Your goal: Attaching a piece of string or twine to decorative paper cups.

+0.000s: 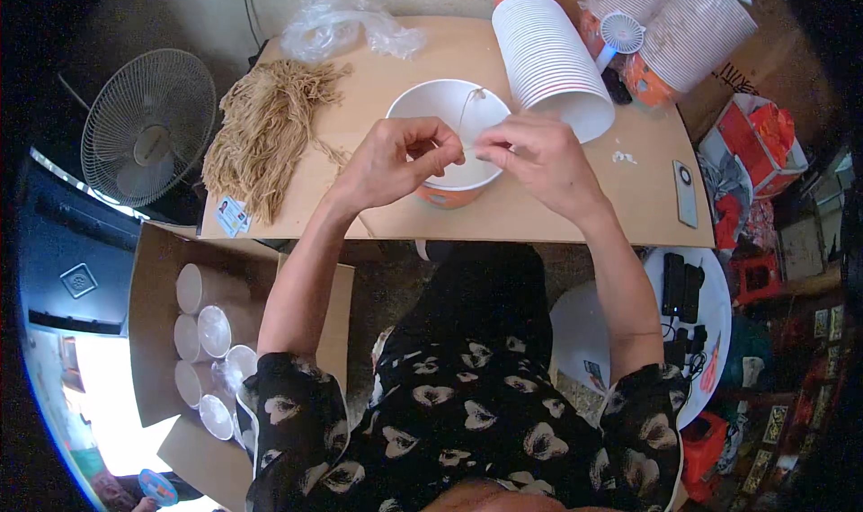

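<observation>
A large paper bucket (437, 197), white inside and orange outside, stands open near the table's front edge. Above its mouth my left hand (400, 163) and my right hand (544, 163) meet, fingertips pinched close together. Between them runs a thin tan string (464, 115), which loops up toward the bucket's far rim. How the string is fixed at the rim is too small to make out. Left of the bucket lies a heap of tan strings (270, 125), with a few strands straying toward my left wrist.
Nested white paper buckets (548, 58) lie at the back right, beside more bagged stacks (692, 31) and a small handheld fan (620, 37). A phone (686, 193) rests at the right edge. Clear plastic (346, 26) lies behind. A carton (148, 332) of wrapped stacks stands lower left.
</observation>
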Action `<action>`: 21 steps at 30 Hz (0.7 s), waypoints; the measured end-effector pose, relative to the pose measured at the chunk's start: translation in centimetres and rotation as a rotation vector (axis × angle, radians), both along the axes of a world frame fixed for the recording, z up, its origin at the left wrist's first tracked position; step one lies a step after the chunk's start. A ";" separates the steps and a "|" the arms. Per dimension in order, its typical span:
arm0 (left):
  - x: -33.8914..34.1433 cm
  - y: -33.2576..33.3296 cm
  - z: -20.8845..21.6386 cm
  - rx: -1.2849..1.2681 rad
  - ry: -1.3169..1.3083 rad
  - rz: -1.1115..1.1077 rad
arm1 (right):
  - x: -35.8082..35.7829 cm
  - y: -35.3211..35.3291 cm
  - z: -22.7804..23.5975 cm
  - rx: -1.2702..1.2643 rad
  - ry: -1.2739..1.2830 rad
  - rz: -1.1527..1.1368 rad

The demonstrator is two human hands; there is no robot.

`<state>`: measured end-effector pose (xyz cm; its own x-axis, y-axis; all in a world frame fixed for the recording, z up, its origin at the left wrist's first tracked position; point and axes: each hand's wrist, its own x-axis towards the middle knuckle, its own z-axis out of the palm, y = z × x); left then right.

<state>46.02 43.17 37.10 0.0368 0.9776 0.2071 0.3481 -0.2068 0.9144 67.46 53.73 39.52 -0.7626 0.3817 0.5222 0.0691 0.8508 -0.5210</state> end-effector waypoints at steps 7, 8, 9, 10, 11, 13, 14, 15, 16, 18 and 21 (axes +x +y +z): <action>-0.1 0.3 0.0 0.126 -0.156 -0.020 | -0.4 -0.2 -1.3 -0.064 0.047 0.142; -0.1 0.6 0.0 0.128 -0.155 -0.022 | -0.6 -0.3 -1.6 -0.062 0.049 0.140; -0.1 0.8 0.1 0.140 -0.176 -0.017 | -0.8 -0.7 -1.7 -0.049 0.091 0.190; 0.0 0.9 0.2 0.153 -0.198 -0.011 | -0.9 -1.0 -1.8 -0.035 0.134 0.241; 0.1 0.8 0.4 0.153 -0.197 -0.011 | -0.8 -1.3 -1.5 -0.063 0.098 0.238; 1.1 0.4 1.6 0.099 -0.160 0.005 | -0.9 -1.4 -0.8 0.001 0.163 0.188; 1.3 0.3 1.8 0.099 -0.160 0.002 | -1.0 -1.4 -0.6 0.065 0.226 0.140; 1.4 0.2 1.9 0.021 -0.186 0.006 | -1.2 -1.0 -0.6 0.065 0.228 0.137; 1.6 0.1 2.0 -0.057 -0.213 0.010 | -1.6 -0.3 -0.6 0.127 0.277 0.135; 2.3 0.1 1.8 -0.058 -0.326 -0.016 | -1.6 0.2 -1.0 0.190 0.326 0.132; 2.8 0.3 1.0 -0.083 -0.499 -0.067 | -1.5 0.7 -1.8 -0.341 0.140 0.273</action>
<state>48.77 43.50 38.13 0.0165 0.9904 0.1374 -0.1466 -0.1335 0.9801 65.94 54.46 37.70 -0.7902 0.3445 0.5069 -0.2251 0.6061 -0.7628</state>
